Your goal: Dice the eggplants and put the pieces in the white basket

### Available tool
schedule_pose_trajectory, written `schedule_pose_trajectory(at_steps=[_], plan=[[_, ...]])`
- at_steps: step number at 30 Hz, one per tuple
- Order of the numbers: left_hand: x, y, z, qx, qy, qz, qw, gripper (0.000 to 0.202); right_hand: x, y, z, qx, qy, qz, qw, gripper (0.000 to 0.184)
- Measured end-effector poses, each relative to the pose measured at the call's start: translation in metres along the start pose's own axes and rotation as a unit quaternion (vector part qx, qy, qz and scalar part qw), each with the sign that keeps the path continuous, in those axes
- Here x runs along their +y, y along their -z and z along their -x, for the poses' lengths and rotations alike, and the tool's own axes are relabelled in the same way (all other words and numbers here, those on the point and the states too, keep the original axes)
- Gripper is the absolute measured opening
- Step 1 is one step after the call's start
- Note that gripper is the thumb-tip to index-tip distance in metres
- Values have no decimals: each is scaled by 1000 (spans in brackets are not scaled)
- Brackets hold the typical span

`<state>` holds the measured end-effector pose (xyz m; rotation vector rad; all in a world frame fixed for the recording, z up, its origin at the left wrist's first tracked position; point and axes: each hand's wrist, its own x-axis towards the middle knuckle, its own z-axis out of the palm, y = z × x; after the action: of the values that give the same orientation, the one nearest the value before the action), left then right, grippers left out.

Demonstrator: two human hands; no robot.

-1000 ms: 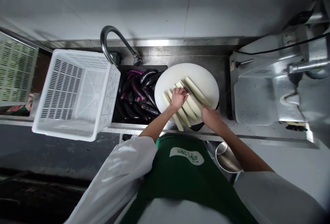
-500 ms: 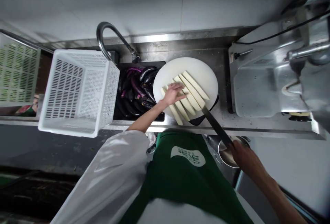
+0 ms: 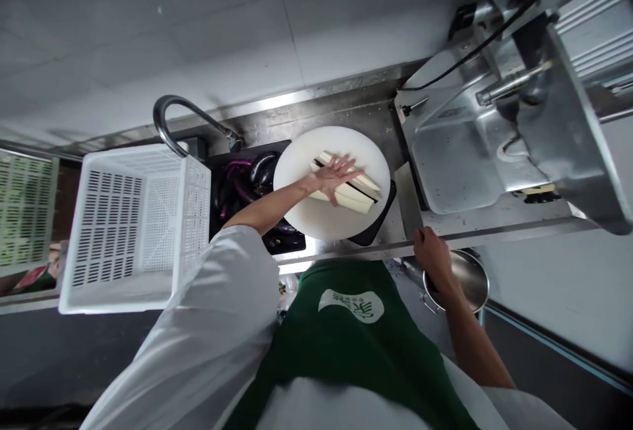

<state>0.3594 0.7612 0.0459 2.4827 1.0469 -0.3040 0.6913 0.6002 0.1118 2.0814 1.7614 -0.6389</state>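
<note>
While your L hand (image 3: pixel 336 176) is resting on the pale strips (image 3: pixel 349 202), fingers spread wide, prob. to keep them bunched, they're lying on the round white board (image 3: pixel 316 225). Your R hand (image 3: pixel 432 255) is gripping the knife (image 3: pixel 409 199), fist closed, blade well off the board, likely so its edge is staying clear of your L fingers. Whole eggplants (image 3: pixel 262 169) are sitting just left of the board, prob. for easy reach.
</note>
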Motion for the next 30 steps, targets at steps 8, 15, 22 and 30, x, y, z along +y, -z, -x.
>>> schedule_pose_trajectory(at_steps=[8,15,22,30], plan=[[27,-5,12,14,118,-32,992,132,-21,7,-30,24,24,-18,999,40],[96,-36,33,105,388,-29,915,128,-61,3,-31,8,79,16,997,45],[67,-21,31,59,302,45,950,134,-82,7,-41,-1,121,45,992,38],[71,-18,42,-23,256,53,965,135,-96,-2,-33,-19,122,56,991,36]])
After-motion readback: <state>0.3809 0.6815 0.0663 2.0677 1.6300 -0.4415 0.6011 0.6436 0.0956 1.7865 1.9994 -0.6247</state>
